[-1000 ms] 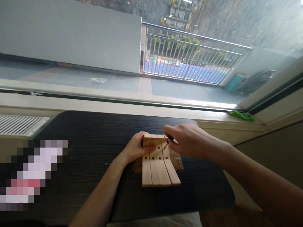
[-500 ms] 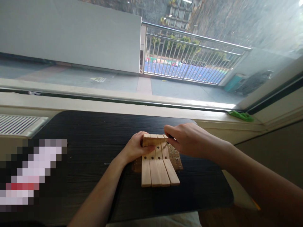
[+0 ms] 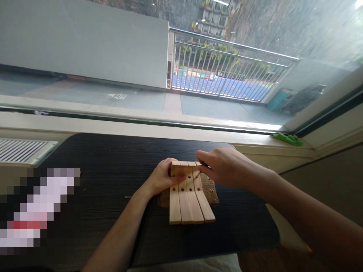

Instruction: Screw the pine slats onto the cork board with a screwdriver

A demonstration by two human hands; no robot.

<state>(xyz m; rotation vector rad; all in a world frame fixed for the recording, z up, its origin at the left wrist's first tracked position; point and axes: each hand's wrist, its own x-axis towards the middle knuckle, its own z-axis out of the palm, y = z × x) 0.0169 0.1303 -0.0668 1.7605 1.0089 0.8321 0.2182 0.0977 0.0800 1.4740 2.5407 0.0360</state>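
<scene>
Several pale wooden slats (image 3: 188,207) lie side by side as one piece on the dark table, dotted with round dark holes. My left hand (image 3: 160,176) grips the piece by its left side, thumb across the top face. In my right hand (image 3: 227,166) is a screwdriver (image 3: 197,174), its dark handle mostly hidden by my closed fingers. The thin shaft slants down to a hole in the rightmost slat; its tip is too small to make out. Beneath the slats, a brown board (image 3: 211,190) with many small holes shows at both sides.
The black table (image 3: 113,158) stands against a window sill (image 3: 127,126). A small nail-like metal piece (image 3: 128,196) lies left of my left forearm. A green cloth (image 3: 287,139) rests on the sill, and a white slatted grille (image 3: 25,150) is at left. A blurred-out item (image 3: 42,204) lies on the left.
</scene>
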